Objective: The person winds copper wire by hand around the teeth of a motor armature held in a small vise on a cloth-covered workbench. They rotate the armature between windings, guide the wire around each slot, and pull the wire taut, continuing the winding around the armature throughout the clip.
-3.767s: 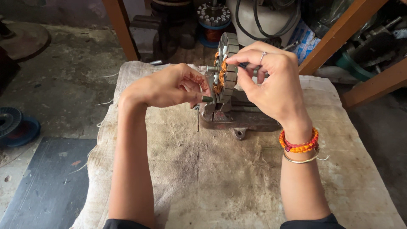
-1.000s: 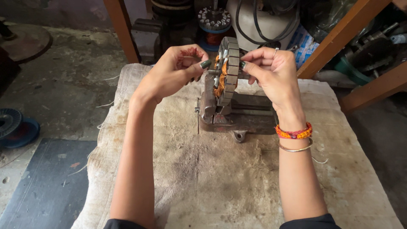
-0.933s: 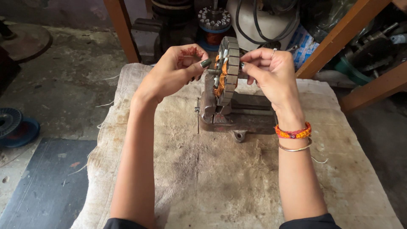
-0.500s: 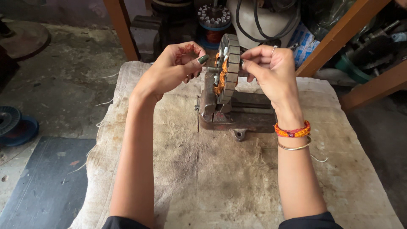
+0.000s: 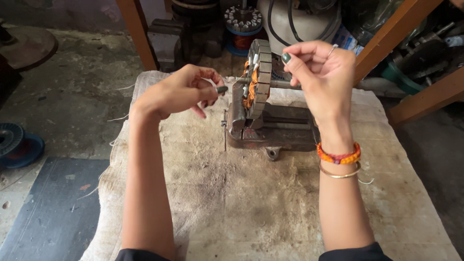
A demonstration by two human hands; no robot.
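Fingers (image 5: 211, 90) of the left hand (image 5: 181, 92) were pinched together on a thin pale strand, tips just at 9 o'clock of the stator (image 5: 254, 77). Whether the strand was thread or wire could not be told. Fingers of the right hand (image 5: 321, 72) were also drawn together, thumb against forefinger at the stator's 3 o'clock side; what they pinched, if anything, was too fine to see.

The stator stood on edge, a grey toothed ring with orange-copper windings showing on its left face. It sat clamped in the vise (image 5: 273, 128), at 12 o'clock on the table. A metal rod (image 5: 282, 84) ran out of its centre toward 3 o'clock, passing under the right hand.

The vise was rusty brown, resting on the sacking (image 5: 251, 203) that covered the table top. The sacking was stained and frayed at its 9 o'clock edge.

On the right wrist sat an orange bead bracelet (image 5: 340, 156) and, just below it, a thin metal bangle (image 5: 340, 173). A ring (image 5: 332, 48) showed on one right finger.

Farther out: a second stator (image 5: 243, 18) at 12 o'clock beyond the table, wooden posts (image 5: 137, 31) at 11 and 2 o'clock, a blue spool (image 5: 17, 145) on the floor at 9 o'clock, a dark mat (image 5: 53, 208) at 8 o'clock.
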